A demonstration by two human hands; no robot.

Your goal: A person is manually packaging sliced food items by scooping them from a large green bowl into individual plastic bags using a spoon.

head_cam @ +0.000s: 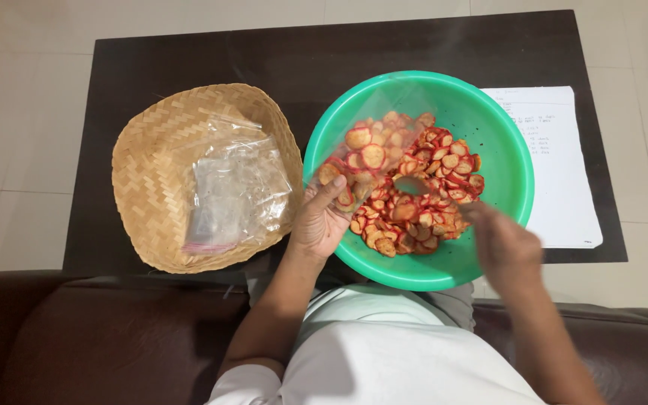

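Over the green plastic bowl (489,127), a clear plastic bag (373,146) partly filled with round red-rimmed chips (429,195) is pinched at its edge by left hand (320,221) fingers. Right hand (504,244) is blurred at the bowl's near rim; grip state unclear. Left on the dark desk (189,60): woven bamboo basket (144,150) holding crinkled clear zip bags (234,187). Right: white printed sheet (564,180).

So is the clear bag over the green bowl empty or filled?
Partly filled. The clear bag, held by the left hand, shows several red-edged chips inside, with its upper part looking empty.
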